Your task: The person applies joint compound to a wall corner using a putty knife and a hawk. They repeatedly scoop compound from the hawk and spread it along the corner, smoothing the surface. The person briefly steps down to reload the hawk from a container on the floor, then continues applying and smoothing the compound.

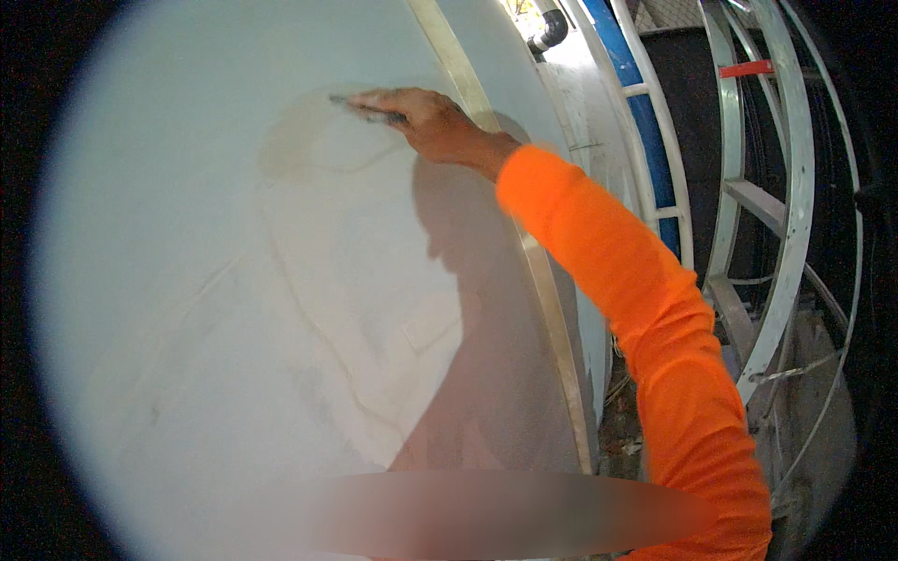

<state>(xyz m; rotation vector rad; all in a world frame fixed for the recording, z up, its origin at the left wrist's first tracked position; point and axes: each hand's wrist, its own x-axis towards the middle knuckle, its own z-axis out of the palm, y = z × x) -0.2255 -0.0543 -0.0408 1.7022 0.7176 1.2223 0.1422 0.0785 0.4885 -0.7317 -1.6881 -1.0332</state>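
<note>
My right hand (416,117), at the end of an orange sleeve, lies against a large, smooth, pale grey surface (234,309). Its fingers point left and press a thin, dark, flat piece (379,116) that resembles sandpaper; the hand covers most of it. Around the fingertips the surface has a dull beige patch (285,145). Thin tan lines and smudges run below that patch. A strip of tan tape (552,318) crosses the surface under my right forearm. My left hand is not in view.
A metal stepladder (795,178) with a red piece on it stands at the right. Between it and the surface are white pipe rails (669,140) before a blue panel (613,47). A black pipe elbow (550,30) juts out at the top. My shadow darkens the surface.
</note>
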